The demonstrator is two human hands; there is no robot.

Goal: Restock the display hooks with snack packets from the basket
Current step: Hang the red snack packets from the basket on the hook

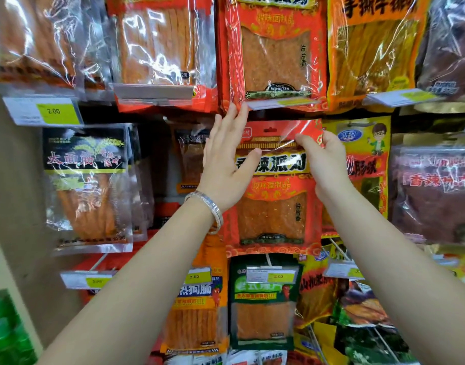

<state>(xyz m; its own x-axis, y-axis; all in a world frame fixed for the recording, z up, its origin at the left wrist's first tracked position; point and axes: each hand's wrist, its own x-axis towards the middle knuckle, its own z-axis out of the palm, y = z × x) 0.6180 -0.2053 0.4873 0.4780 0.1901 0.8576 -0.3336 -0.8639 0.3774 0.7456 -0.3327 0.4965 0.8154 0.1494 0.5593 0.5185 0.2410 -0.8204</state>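
Note:
A red snack packet with a clear window and yellow name band is held up against the display, just under an identical red packet hanging on the row above. My right hand pinches its top right corner between thumb and fingers. My left hand lies flat with straight fingers along the packet's upper left edge, fingertips reaching the price tag above. The hook for this packet is hidden behind it. The basket is out of view.
Hanging snack packets fill the wall: a black-labelled one at left, orange stick packs above left, a yellow cartoon pack at right, a green pack below. Yellow price tags jut out on hook ends.

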